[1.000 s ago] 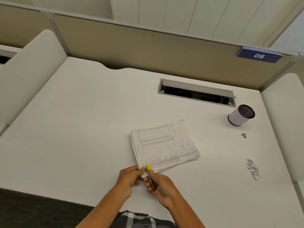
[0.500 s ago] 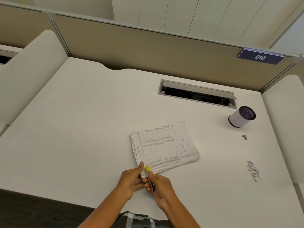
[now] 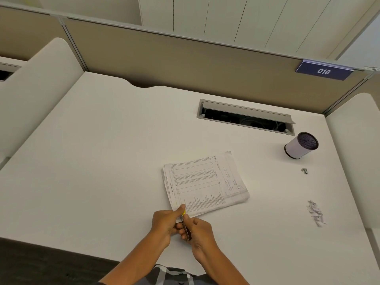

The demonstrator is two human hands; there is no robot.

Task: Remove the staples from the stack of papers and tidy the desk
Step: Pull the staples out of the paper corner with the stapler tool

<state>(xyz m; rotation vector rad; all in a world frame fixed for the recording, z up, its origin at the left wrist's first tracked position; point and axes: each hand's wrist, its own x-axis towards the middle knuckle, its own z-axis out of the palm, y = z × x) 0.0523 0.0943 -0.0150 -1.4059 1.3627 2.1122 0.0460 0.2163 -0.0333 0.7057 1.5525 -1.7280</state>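
Observation:
A stack of printed papers (image 3: pixel 205 183) lies tilted in the middle of the white desk (image 3: pixel 102 171). My left hand (image 3: pixel 165 222) rests at the stack's near-left corner, its thumb pressing on the top sheet. My right hand (image 3: pixel 197 230) is closed around a thin dark tool with a yellow tip (image 3: pixel 183 212). The tip touches that same corner and is partly hidden by my left thumb. A pile of pulled staples (image 3: pixel 316 212) lies at the right of the desk, and a few more staples (image 3: pixel 304 170) lie farther back.
A white cylindrical cup (image 3: pixel 300 145) with a dark inside stands at the back right. An open cable tray (image 3: pixel 244 118) is set into the desk behind the papers. Beige partition walls close off the back and both sides.
My left thumb has slid up onto the paper corner and now covers part of the yellow tip. Both hands have drawn closer together. The papers have not moved.

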